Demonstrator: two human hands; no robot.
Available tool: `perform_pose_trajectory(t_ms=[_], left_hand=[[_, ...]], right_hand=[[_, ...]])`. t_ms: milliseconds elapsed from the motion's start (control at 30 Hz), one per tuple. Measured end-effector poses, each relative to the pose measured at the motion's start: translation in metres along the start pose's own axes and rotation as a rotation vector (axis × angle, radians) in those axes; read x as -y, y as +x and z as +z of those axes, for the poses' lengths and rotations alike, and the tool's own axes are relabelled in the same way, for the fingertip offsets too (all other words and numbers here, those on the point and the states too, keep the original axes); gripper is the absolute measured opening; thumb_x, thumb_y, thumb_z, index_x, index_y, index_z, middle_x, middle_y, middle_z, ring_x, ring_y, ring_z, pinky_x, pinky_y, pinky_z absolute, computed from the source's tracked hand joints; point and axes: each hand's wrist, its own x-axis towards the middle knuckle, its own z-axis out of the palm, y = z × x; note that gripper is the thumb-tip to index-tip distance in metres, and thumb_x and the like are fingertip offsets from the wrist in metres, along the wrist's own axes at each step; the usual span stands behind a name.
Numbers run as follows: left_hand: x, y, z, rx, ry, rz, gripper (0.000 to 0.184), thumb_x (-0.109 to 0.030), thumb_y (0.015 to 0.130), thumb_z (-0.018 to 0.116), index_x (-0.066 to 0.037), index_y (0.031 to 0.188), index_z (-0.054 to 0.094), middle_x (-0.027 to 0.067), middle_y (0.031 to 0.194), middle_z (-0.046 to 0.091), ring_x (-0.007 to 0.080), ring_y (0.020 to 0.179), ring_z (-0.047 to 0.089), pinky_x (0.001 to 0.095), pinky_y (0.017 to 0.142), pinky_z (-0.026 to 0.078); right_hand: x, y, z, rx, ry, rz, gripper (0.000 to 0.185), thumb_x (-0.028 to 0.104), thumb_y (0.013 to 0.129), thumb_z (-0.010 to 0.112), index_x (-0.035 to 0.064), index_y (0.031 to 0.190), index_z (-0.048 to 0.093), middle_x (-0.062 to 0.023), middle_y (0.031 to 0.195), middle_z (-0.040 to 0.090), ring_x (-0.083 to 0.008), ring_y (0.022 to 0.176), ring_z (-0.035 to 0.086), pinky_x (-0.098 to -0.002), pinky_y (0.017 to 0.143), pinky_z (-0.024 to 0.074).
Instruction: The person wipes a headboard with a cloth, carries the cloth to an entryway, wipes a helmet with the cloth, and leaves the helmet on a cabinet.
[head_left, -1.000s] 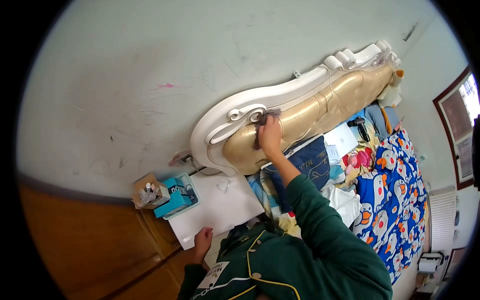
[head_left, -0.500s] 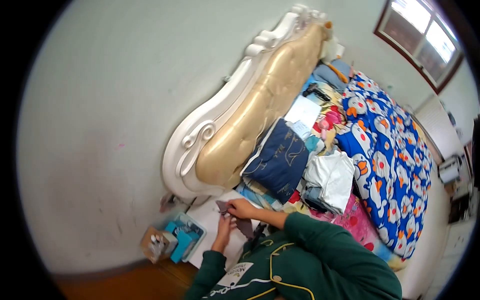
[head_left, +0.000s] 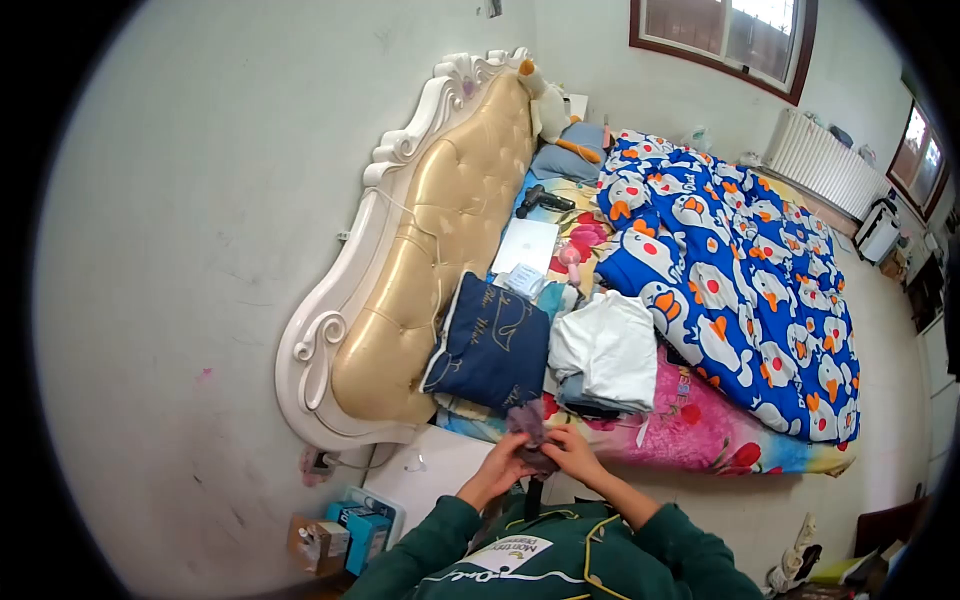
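Note:
Both hands grip a greyish-purple cloth (head_left: 527, 424) in front of my chest, near the bed's edge. On the left side of the cloth, my left hand (head_left: 498, 468) has its fingers closed on it. My right hand (head_left: 573, 453) pinches the opposite side. The cloth is bunched, with part of it standing up above my fingers. Just beyond it lies a navy pillow (head_left: 490, 340) with gold lettering, and beside that a white garment (head_left: 605, 347) rests on folded clothes.
A gold padded headboard (head_left: 440, 220) with a white carved frame stands at the left. A white bedside table (head_left: 425, 468) holds a bin with a blue box (head_left: 366, 530). The bed also bears a duck-print quilt (head_left: 730, 290), a laptop (head_left: 525, 246) and a hair dryer (head_left: 545, 200).
My right hand has come down from the headboard with the cloth, and my left hand now holds it too. Both hands have moved from over the bedside table toward the bed, and the view has turned.

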Motion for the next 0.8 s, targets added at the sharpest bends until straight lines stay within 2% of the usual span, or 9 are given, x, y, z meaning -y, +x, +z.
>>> perform_pose_trajectory(t_ms=[33,100,200,300,367,533,667,733,800], left_hand=[[0.016,0.011,0.01,-0.07,0.16,-0.012,0.03,-0.025,0.086,0.052,-0.009,0.111,0.048,0.0088,0.106,0.057,0.0239,0.1,0.056,0.0435,0.083,0.046],[0.053,0.027,0.031,-0.042,0.12,-0.059,0.031,-0.02,0.083,0.059,-0.009,0.111,0.049,0.0058,0.104,0.057,0.0192,0.097,0.057,0.0363,0.081,0.047],[0.107,0.039,0.078,-0.091,0.305,-0.095,0.037,-0.019,0.082,0.062,-0.009,0.115,0.048,0.0032,0.104,0.056,0.0144,0.094,0.056,0.0305,0.08,0.045],[0.157,0.047,0.11,-0.091,0.337,-0.052,0.041,-0.016,0.081,0.063,-0.006,0.118,0.046,0.0035,0.105,0.056,0.0132,0.094,0.054,0.0286,0.081,0.043],[0.179,0.05,0.12,-0.095,0.376,-0.016,0.032,-0.015,0.082,0.062,-0.006,0.11,0.05,0.0023,0.096,0.057,0.0115,0.085,0.055,0.0274,0.073,0.046],[0.174,0.065,0.139,-0.052,0.436,-0.07,0.022,-0.012,0.086,0.054,-0.006,0.107,0.05,0.0043,0.096,0.057,0.0149,0.088,0.056,0.0291,0.076,0.046],[0.174,0.102,0.15,0.07,0.558,-0.179,0.024,-0.022,0.091,0.047,-0.005,0.108,0.051,0.0084,0.104,0.057,0.0198,0.094,0.057,0.0339,0.08,0.047],[0.186,0.117,0.158,-0.024,0.554,-0.267,0.029,-0.029,0.092,0.044,-0.006,0.107,0.051,0.0082,0.1,0.059,0.0213,0.09,0.058,0.0349,0.078,0.048],[0.2,0.14,0.159,0.027,0.57,-0.358,0.031,-0.031,0.092,0.042,-0.006,0.106,0.052,0.008,0.097,0.059,0.0217,0.087,0.059,0.035,0.076,0.049]], right_hand=[[-0.011,-0.018,-0.017,-0.047,0.068,0.126,0.027,0.024,0.079,0.06,0.0022,0.095,0.061,-0.012,0.092,0.061,-0.0266,0.079,0.059,-0.032,0.074,0.0453],[-0.026,-0.057,-0.057,0.004,0.545,0.554,0.024,0.021,0.082,0.057,0.003,0.097,0.061,-0.0067,0.095,0.06,-0.0203,0.079,0.059,-0.0286,0.072,0.0469],[-0.013,-0.11,-0.117,-0.196,0.909,0.783,0.022,0.017,0.085,0.054,0.0043,0.102,0.059,-0.0028,0.095,0.06,-0.0144,0.08,0.059,-0.027,0.068,0.0478],[-0.025,-0.154,-0.152,-0.251,1.003,0.849,0.02,0.016,0.087,0.051,0.0083,0.104,0.055,-0.0012,0.092,0.059,-0.0125,0.078,0.058,-0.0282,0.068,0.0491],[-0.043,-0.181,-0.165,-0.266,1.014,0.768,0.02,0.016,0.087,0.051,0.0059,0.104,0.054,-0.0029,0.091,0.058,-0.014,0.078,0.058,-0.028,0.07,0.0486],[-0.073,-0.224,-0.198,-0.257,0.859,0.698,0.02,0.019,0.086,0.055,0.0044,0.099,0.058,-0.0005,0.085,0.06,-0.0076,0.075,0.055,-0.0224,0.069,0.0459],[-0.099,-0.277,-0.213,-0.59,0.697,0.795,0.017,0.02,0.086,0.055,0.0043,0.091,0.059,-0.0028,0.082,0.061,-0.0086,0.073,0.057,-0.0219,0.066,0.0467],[-0.101,-0.32,-0.219,-0.728,0.675,0.883,0.018,0.021,0.086,0.055,0.0038,0.091,0.06,-0.004,0.081,0.061,-0.0093,0.072,0.058,-0.0222,0.064,0.0472],[-0.118,-0.367,-0.213,-1.065,0.648,0.998,0.021,0.02,0.084,0.055,0.0001,0.083,0.061,-0.0058,0.073,0.062,-0.0117,0.064,0.058,-0.0242,0.058,0.0476]])
